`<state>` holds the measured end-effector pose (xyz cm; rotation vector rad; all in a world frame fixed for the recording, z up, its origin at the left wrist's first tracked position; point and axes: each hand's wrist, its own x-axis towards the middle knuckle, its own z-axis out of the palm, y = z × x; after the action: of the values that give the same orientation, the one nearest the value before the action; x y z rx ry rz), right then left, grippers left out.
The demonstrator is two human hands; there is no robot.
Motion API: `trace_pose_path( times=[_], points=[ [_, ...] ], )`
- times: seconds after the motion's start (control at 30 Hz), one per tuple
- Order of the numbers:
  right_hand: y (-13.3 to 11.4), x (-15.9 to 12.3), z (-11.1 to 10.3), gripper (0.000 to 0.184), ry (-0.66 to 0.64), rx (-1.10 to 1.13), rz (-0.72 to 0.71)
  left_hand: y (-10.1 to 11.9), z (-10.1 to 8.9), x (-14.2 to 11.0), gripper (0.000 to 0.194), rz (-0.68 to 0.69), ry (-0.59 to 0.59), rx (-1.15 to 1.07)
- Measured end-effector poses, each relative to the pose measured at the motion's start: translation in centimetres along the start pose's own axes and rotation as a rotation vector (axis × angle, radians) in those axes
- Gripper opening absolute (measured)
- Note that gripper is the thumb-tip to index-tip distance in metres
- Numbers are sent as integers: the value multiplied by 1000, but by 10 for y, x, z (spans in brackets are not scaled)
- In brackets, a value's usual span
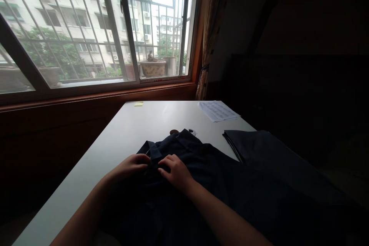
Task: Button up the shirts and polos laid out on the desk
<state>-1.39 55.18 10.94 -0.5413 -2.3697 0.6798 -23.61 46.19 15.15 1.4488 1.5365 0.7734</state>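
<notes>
Fingers of our left hand (135, 163) and right hand (175, 170) pinch dark cloth (201, 161), lower centre. Papers (218, 110) lie upper right of it.

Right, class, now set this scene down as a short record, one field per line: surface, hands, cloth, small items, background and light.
Surface: white table
Left hand: at the dark cloth, near a raised fold
Right hand: at the same cloth, fingers curled; grip unclear
Other cloth: dark folded cloth, on the right
Small items: yellow note and printed sheets, toward the far edge
Background: barred window, patterned curtain
Light: daylight from window, dim indoors
</notes>
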Motion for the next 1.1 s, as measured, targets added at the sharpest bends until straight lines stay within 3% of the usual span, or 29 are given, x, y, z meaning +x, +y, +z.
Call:
trace_pose_path(
  times=[0.27,0.53,0.93,1.1],
  points=[
    [9,-1,-7,24,-58,-24,6,5,18,6,36,101,76,-71],
    [15,-4,-27,16,-24,237,68,9,53,16,33,147,276,-108],
    [18,-3,-19,20,35,310,84,-2,53,22,33,159,227,-209],
    [18,-2,-17,20,56,366,113,-4,52,23,26,208,265,-169]
  ],
)
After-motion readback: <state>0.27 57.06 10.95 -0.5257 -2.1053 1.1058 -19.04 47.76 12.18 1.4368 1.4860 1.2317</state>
